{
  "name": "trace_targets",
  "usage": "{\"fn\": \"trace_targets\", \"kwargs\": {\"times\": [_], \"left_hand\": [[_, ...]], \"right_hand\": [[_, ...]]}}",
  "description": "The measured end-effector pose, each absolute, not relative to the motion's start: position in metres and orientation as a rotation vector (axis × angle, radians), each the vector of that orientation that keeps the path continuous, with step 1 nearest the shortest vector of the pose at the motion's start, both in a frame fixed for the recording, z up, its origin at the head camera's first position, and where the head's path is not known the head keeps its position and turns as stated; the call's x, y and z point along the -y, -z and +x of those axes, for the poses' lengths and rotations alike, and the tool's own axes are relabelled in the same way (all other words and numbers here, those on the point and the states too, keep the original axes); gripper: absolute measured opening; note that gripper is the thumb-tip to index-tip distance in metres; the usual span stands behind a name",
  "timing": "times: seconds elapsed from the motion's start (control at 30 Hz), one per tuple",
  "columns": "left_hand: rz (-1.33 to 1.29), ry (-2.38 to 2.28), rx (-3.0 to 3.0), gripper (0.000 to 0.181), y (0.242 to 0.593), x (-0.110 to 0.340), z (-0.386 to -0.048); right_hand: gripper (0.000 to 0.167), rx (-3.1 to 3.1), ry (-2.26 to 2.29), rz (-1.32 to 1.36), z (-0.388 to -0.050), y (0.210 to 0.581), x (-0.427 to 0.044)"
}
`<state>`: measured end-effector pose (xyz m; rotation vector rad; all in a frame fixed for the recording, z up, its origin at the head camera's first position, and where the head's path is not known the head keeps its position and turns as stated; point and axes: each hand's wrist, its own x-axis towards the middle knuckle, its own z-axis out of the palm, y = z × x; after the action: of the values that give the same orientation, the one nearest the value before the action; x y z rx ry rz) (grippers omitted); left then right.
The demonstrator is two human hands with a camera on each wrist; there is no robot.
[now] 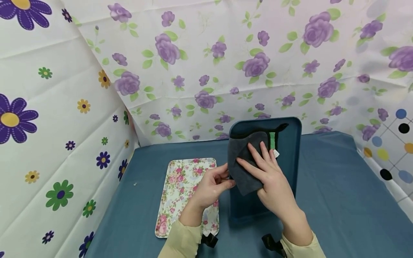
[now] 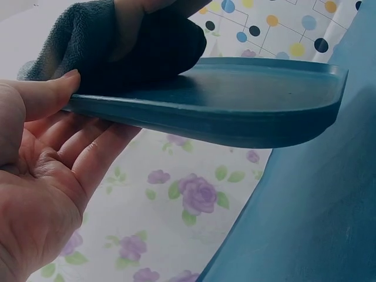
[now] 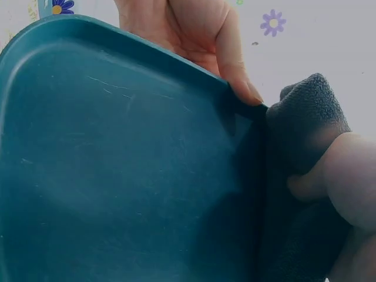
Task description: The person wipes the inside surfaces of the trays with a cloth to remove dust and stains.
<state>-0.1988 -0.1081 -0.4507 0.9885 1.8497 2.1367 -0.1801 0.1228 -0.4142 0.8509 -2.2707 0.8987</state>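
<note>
A dark blue-green tray is held up at a tilt over the table. My left hand grips its left rim, thumb on top and fingers underneath, as the left wrist view shows. Over the tray's left side lies a dark grey cloth with black trim, a green strip and a small white tag. My right hand presses the cloth against the tray with straight, spread fingers. In the right wrist view, part of the cloth stands up past the rim beside my left thumb. The tray's scratched inner surface shows there.
A white tray with pink flowers lies on the blue-covered table, left of the raised tray and partly under my left forearm. Flower-patterned sheets rise behind and at the left. A sheet with coloured dots hangs at the right.
</note>
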Motion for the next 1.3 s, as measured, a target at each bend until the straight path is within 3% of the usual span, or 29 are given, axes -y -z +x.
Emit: {"fn": "trace_targets", "kwargs": {"times": [0.13, 0.67, 1.3], "left_hand": [[0.992, -2.129, -1.835, 0.059, 0.45, 0.106, -0.201], [0.91, -2.137, -1.948, 0.059, 0.45, 0.114, -0.197], [0.96, -2.207, -1.873, 0.058, 0.447, 0.116, -0.202]], "right_hand": [[0.094, 2.304, -0.916, 0.818, -0.181, 0.414, -0.127], [0.101, 2.303, -0.947, 0.699, -0.187, 0.414, -0.143], [0.103, 2.265, -1.016, 0.604, -0.192, 0.41, -0.157]]}}
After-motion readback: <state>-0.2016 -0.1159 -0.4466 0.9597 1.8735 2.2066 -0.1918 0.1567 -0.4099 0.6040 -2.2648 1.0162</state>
